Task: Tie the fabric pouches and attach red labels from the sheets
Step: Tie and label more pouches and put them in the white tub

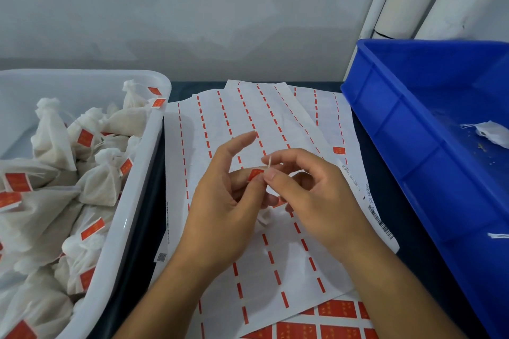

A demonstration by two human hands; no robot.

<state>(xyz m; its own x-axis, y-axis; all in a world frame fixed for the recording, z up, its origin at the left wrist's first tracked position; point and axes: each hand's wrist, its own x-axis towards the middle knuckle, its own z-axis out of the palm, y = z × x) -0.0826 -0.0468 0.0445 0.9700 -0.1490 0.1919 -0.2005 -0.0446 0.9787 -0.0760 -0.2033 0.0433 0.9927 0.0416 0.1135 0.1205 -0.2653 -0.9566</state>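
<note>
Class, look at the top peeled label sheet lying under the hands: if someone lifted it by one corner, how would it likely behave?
The peeled label sheet looks thin and lies flat over others, so it would probably droop and feel light. Its backing looks smooth, so it may slide off the stack. The hands hover above it, so it seems free to shift.

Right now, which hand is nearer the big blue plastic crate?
The right hand is nearer: the blue plastic crate lies just to its right. The left hand sits farther away, toward the white tub.

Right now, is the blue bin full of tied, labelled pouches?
No: the blue bin holds only a scrap of white fabric; the labelled pouches sit in the white tub.
</note>
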